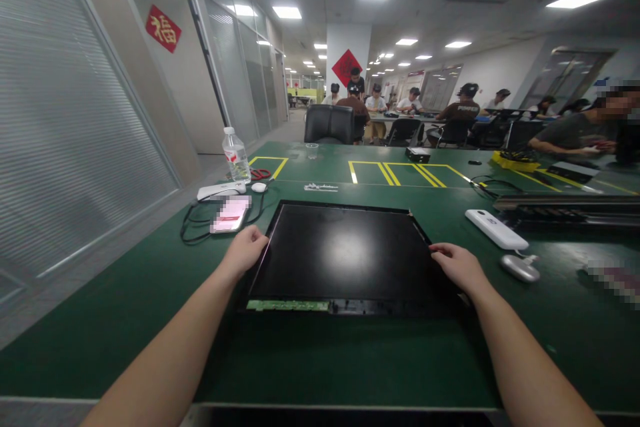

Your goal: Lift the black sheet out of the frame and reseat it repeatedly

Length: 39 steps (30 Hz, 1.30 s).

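A flat black display panel (345, 253) lies face up on the green table (320, 353), with a green circuit strip (287, 305) along its near edge. My left hand (246, 250) grips the panel's left edge with curled fingers. My right hand (457, 265) holds the right edge, fingers closed over it.
A phone (230, 213), cables, a white device (220, 191), a water bottle (236, 155) and red scissors (260, 173) sit at the left. A white power strip (495, 228) and a grey mouse (520, 267) lie at the right. Several people work at tables behind; a black chair (329, 124) stands opposite.
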Available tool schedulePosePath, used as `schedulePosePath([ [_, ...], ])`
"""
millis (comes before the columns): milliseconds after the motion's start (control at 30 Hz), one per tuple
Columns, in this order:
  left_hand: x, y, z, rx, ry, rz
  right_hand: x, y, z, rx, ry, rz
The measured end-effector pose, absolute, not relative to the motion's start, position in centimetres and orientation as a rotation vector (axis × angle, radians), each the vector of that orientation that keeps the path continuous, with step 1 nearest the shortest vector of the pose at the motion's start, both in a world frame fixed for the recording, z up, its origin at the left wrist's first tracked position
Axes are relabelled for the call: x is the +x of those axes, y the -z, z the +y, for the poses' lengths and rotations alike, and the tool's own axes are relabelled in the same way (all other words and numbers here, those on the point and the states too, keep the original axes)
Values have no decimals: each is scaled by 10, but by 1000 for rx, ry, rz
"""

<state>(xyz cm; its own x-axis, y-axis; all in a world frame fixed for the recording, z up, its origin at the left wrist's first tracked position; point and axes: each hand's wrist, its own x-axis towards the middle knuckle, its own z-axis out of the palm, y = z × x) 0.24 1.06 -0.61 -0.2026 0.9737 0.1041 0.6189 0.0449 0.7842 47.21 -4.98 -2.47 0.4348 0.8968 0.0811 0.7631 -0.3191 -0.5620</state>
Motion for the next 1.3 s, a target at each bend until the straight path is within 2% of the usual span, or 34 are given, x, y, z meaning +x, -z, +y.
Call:
schedulePosePath([
  [467, 15, -6, 4, 1011, -1211, 1601, 473, 26, -46, -2206, -309, -1453],
  [1300, 16, 6, 10, 798, -1187, 1505, 474, 28, -47, -2235, -286, -1537],
])
